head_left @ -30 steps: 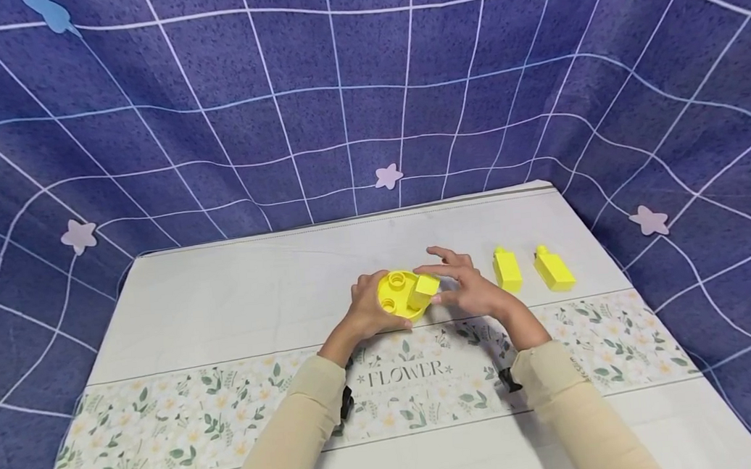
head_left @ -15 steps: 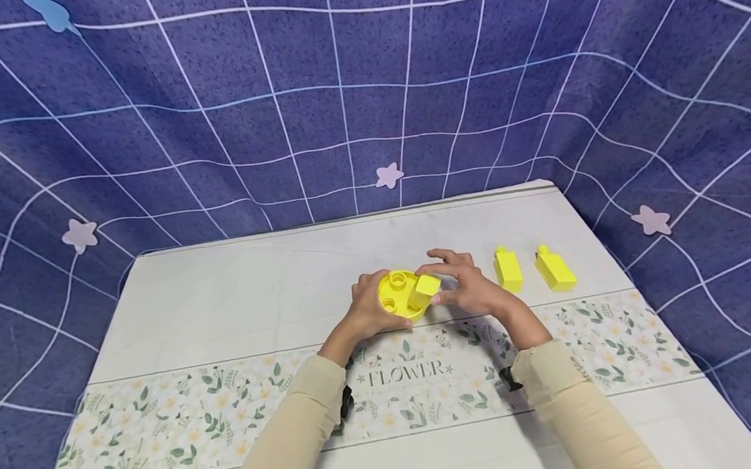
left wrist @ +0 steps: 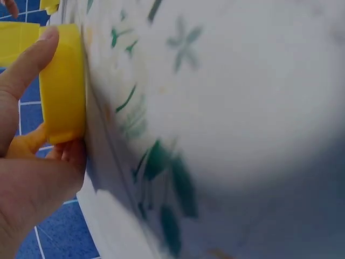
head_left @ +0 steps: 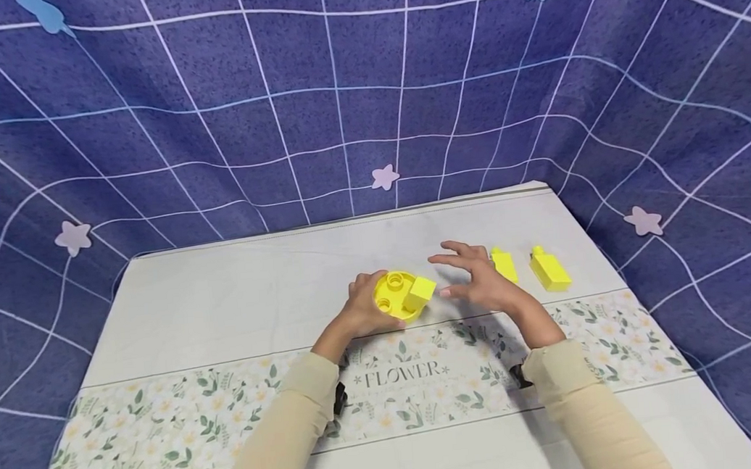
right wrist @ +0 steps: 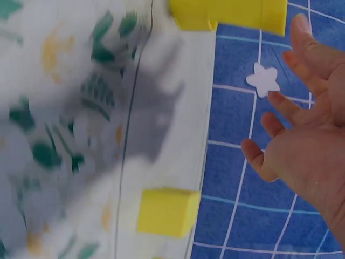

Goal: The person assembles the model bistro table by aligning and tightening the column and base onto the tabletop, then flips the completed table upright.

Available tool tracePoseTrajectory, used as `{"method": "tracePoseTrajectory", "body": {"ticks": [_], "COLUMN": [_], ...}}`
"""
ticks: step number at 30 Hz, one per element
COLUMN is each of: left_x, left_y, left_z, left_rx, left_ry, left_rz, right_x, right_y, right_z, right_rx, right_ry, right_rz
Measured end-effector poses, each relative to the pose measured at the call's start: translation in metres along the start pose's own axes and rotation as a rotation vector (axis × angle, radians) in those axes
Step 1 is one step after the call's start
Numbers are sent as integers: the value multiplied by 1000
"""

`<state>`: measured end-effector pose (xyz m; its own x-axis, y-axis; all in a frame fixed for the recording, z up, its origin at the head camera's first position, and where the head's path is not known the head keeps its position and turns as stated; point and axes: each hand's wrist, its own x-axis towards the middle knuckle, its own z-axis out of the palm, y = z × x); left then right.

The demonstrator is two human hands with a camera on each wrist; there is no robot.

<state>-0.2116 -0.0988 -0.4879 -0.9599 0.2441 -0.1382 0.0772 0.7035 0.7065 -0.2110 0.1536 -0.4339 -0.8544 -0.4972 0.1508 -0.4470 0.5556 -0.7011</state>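
Gripping the round yellow base (head_left: 394,296) at its near-left rim, the left hand (head_left: 359,313) had its fingers curled round the piece; the left wrist view showed a fingertip laid along the yellow wall (left wrist: 63,86) and the thumb beneath it. The base sat on the white tablecloth (head_left: 236,302), just beyond the floral band printed with the word FLOWER (head_left: 397,375). Two round studs on the left part of the base stood bare. A small yellow block (head_left: 421,292) stood on the right part of the base, tilted slightly to the right. The right hand (head_left: 480,279) was off the block, just to its right, fingers straight and spread, holding nothing; the right wrist view confirmed the splayed fingers (right wrist: 304,51) with the block (right wrist: 167,211) apart from the palm. Two more yellow bricks lay on the cloth to the right: the nearer brick (head_left: 504,264) was partly hidden behind the right hand, and the farther brick (head_left: 550,269) lay just beside it, not touching. Both forearms wore beige sleeves (head_left: 284,430). A blue grid-patterned backdrop (head_left: 339,84) with pale stars hung behind the table.
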Motion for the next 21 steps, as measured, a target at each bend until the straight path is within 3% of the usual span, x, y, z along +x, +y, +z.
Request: {"method": "tracePoseTrajectory", "body": {"ticks": [6, 10, 13, 19, 21], "left_x": [5, 5, 2, -2, -1], "left_y": [2, 1, 2, 6, 7], "left_z": [-12, -12, -6, 8, 10], "left_rx": [15, 18, 1, 21, 32], "left_ry": [-124, -141, -93, 81, 97], "left_rz": [44, 47, 43, 47, 52], "right_x": [-10, -15, -17, -20, -22], "right_y": [10, 19, 26, 43, 50], "right_z": [-18, -28, -36, -46, -47], "right_rx": [-55, -104, -142, -181, -202], "right_ry": [9, 51, 110, 207, 219], "right_rz": [41, 66, 90, 163, 190]}}
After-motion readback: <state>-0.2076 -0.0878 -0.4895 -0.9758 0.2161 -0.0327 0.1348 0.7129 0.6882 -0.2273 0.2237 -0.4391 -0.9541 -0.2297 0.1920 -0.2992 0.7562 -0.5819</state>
